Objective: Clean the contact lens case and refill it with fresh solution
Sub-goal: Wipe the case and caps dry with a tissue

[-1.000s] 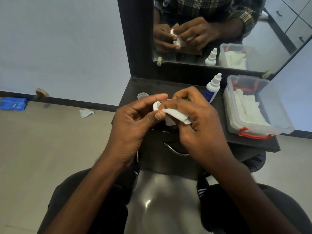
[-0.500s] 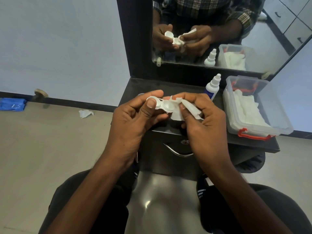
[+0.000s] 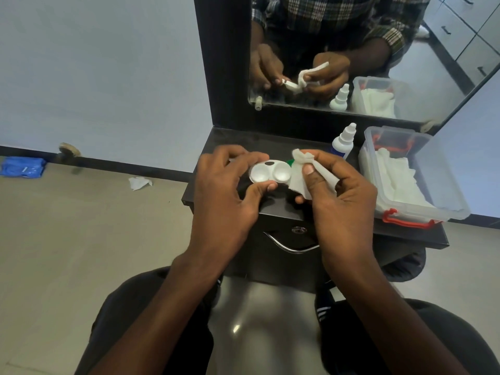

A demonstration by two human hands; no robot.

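Note:
My left hand (image 3: 224, 193) pinches a white contact lens case (image 3: 270, 172) between thumb and fingers, above the black vanity shelf (image 3: 216, 142). Both round wells face up and show no caps. My right hand (image 3: 338, 193) grips a crumpled white tissue (image 3: 300, 171) just right of the case, touching or nearly touching its right edge. A green cap (image 3: 290, 162) peeks out behind the tissue. A white solution bottle (image 3: 343, 142) with a blue label stands upright on the shelf behind my right hand.
A clear plastic box (image 3: 443, 196) with red clips holds white tissues at the shelf's right end. A mirror (image 3: 351, 50) rises behind the shelf. Below it a drawer has a curved metal handle (image 3: 286, 244). A tissue scrap (image 3: 139, 183) and a blue packet (image 3: 23, 167) lie on the floor at left.
The tissue has come out of the case and moved right in my right hand. My left hand has turned the case so both wells face up and are uncovered.

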